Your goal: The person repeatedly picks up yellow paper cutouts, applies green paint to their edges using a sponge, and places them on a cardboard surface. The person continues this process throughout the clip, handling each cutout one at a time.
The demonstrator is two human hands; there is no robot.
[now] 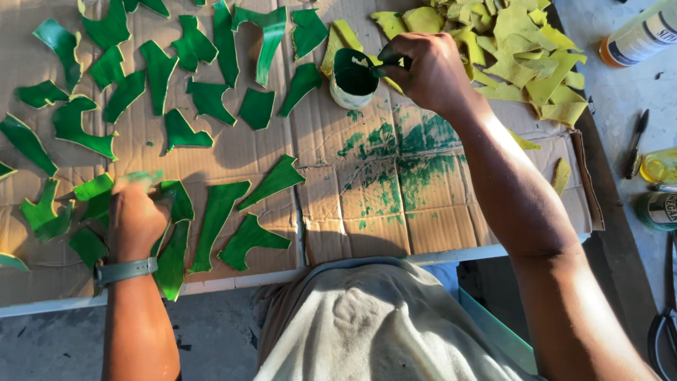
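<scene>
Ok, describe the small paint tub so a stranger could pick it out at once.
Start at the green smears on the cardboard sheet, then go up toward the heap of yellow pieces. The paint tub stands there under the right hand: round, pale-walled, green inside, the only container on the cardboard.

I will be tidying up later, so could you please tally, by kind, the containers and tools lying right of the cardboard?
Bottle: 1
Yellow jar: 1
Green tin: 1
Dark pen-like tool: 1
Scissors: 1
Total: 5
</scene>
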